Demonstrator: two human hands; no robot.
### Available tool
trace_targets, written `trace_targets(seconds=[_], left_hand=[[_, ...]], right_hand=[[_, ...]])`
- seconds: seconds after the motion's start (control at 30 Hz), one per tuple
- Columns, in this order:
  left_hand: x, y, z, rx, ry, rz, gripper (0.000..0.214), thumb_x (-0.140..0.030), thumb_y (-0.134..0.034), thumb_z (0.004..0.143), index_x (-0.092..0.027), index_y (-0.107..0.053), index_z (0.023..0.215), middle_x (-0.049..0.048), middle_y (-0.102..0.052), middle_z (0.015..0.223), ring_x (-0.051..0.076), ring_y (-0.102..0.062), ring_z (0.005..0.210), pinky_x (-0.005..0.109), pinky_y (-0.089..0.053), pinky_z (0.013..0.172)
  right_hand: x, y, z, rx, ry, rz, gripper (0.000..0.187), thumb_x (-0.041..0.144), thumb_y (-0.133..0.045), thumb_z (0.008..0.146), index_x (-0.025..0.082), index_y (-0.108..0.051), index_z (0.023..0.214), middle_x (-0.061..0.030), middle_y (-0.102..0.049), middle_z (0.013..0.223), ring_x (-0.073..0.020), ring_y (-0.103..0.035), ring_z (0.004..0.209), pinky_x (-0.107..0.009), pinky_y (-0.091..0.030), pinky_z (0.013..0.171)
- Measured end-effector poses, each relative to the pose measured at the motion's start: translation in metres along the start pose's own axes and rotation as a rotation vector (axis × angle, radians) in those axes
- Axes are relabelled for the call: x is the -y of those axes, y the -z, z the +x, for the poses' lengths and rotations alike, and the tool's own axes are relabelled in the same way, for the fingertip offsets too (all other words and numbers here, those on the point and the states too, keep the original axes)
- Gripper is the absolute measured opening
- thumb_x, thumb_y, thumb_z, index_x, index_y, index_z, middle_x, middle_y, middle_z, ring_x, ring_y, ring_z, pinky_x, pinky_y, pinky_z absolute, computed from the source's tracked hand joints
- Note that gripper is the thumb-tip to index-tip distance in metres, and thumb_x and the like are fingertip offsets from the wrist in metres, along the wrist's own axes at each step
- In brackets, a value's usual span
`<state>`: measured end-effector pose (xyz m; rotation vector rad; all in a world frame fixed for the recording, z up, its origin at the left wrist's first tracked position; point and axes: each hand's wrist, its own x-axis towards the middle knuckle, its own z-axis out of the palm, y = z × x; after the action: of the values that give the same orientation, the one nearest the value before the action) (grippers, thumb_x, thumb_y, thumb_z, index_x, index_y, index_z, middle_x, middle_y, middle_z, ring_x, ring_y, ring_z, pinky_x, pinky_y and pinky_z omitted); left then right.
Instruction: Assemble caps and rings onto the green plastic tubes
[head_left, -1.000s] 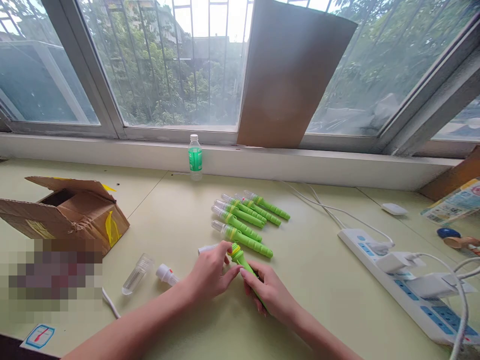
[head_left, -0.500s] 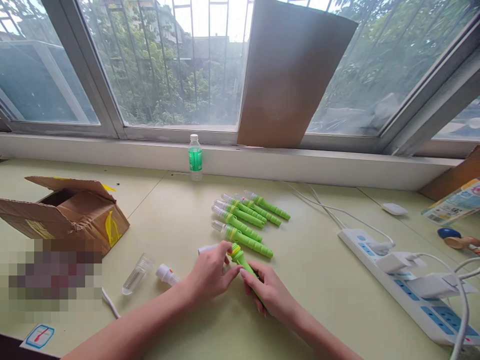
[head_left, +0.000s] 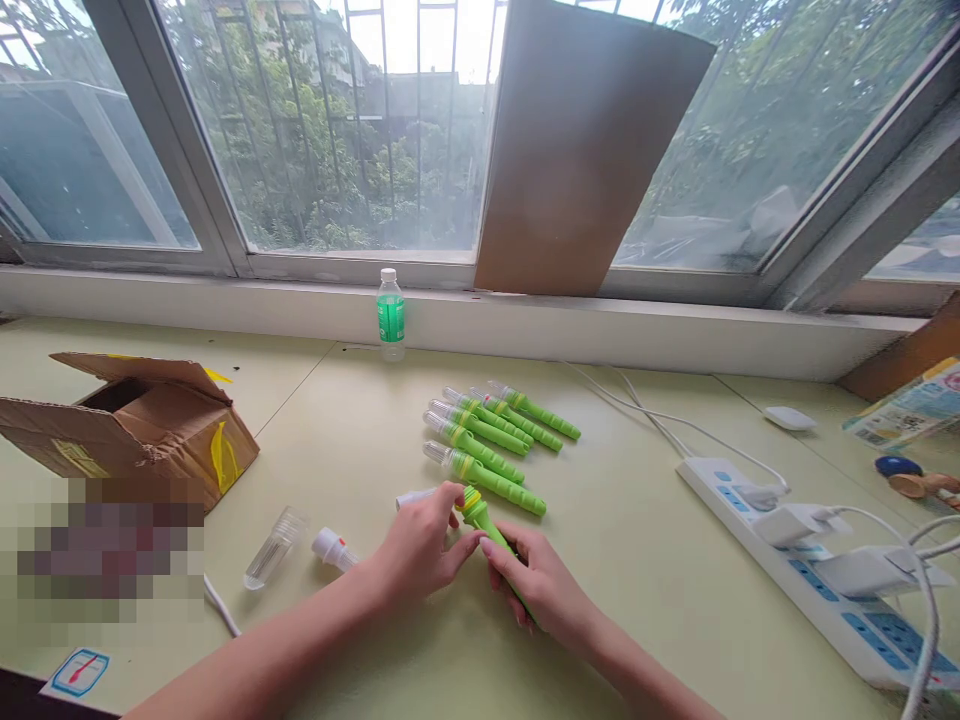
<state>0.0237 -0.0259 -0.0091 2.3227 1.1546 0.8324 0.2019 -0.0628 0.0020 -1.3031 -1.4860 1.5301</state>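
Note:
My right hand (head_left: 536, 575) is wrapped round a green ribbed stick handle (head_left: 480, 512) with a yellow threaded end. At that threaded end, my left hand (head_left: 427, 540) is closed, its fingers curled on the rim and its thumb close to my right thumb. A white piece (head_left: 414, 499) shows just behind the left hand. Left of my forearm lie a clear plastic cap (head_left: 276, 548) and a white part with a clear end (head_left: 334, 548). Beyond my hands, several green sticks with clear caps (head_left: 487, 478) rest side by side.
An open cardboard box (head_left: 187, 430) stands at the left, near a blurred patch. A green-labelled bottle (head_left: 391, 318) is by the window ledge. On the right, a white power strip (head_left: 795, 570) carries plugs and cables. A small white object (head_left: 789, 418) sits behind it.

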Motion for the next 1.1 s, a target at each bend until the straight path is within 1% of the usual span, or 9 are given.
trace_targets(seconds=[0.3,0.6,0.83,1.1], left_hand=[[0.0022,-0.0018,0.0003,-0.009,-0.008,-0.008,0.030,-0.034,-0.056,0.086,-0.021,-0.039,0.107,0.0017,-0.067,0.080,0.018,-0.066,0.065,0.029,-0.048,0.060],[-0.0004,0.0001,0.0004,-0.019,-0.005,-0.008,0.028,-0.033,-0.056,0.085,-0.022,-0.040,0.105,0.0009,-0.067,0.079,0.017,-0.066,0.064,0.028,-0.047,0.059],[0.0005,-0.0004,0.0005,-0.017,0.000,-0.021,0.028,-0.033,-0.056,0.085,-0.021,-0.041,0.106,0.0015,-0.067,0.080,0.017,-0.066,0.063,0.028,-0.047,0.059],[-0.0010,0.0007,0.0008,-0.021,-0.002,-0.008,0.028,-0.033,-0.056,0.085,-0.021,-0.042,0.106,0.0010,-0.067,0.079,0.017,-0.066,0.062,0.028,-0.048,0.058]], right_hand=[[-0.0010,-0.0010,-0.0009,-0.002,0.006,-0.003,0.036,0.053,-0.049,0.088,0.018,-0.051,0.077,0.0069,-0.047,0.059,-0.0044,-0.040,0.032,-0.016,-0.029,0.029],[0.0005,-0.0004,-0.0004,0.000,-0.004,-0.011,0.036,0.053,-0.050,0.088,0.018,-0.052,0.079,0.0063,-0.047,0.059,-0.0041,-0.039,0.032,-0.015,-0.028,0.028],[-0.0004,-0.0006,-0.0011,0.001,0.007,-0.005,0.033,0.049,-0.049,0.090,0.018,-0.052,0.080,0.0064,-0.048,0.059,-0.0042,-0.040,0.033,-0.015,-0.029,0.028],[-0.0011,-0.0002,-0.0004,-0.005,0.001,-0.019,0.036,0.052,-0.048,0.088,0.018,-0.052,0.080,0.0064,-0.048,0.059,-0.0046,-0.041,0.033,-0.015,-0.029,0.028]])
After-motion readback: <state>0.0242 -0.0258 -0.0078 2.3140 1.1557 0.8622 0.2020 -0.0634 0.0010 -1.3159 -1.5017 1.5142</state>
